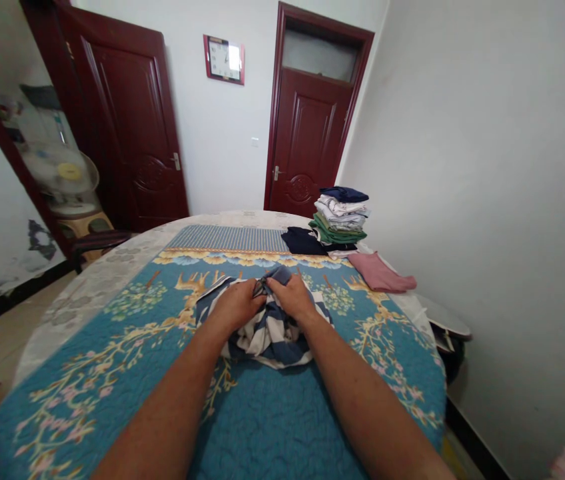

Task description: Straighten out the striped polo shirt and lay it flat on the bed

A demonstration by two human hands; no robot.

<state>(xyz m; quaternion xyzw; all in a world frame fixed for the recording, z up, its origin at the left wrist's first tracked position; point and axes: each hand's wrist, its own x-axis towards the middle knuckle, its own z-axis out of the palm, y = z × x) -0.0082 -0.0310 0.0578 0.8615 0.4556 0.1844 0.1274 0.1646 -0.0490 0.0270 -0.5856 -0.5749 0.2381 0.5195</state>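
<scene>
A bunched navy-and-white striped garment [267,335] lies in a heap on the middle of a blue quilted bedspread [282,427]. My left hand [232,305] and my right hand [290,298] are close together on top of the heap, and each has hold of its fabric. A plainer blue-grey fold of the cloth rises between and beyond my fingers. The underside of the gathered cloth is hidden by my hands and forearms.
Folded clothes stand in a stack [341,217] at the far right of the bed, with a dark garment [302,241] beside it and a pink garment [380,272] at the edge. A wall [482,167] runs along the right side. A fan [60,170] and a stool stand at far left.
</scene>
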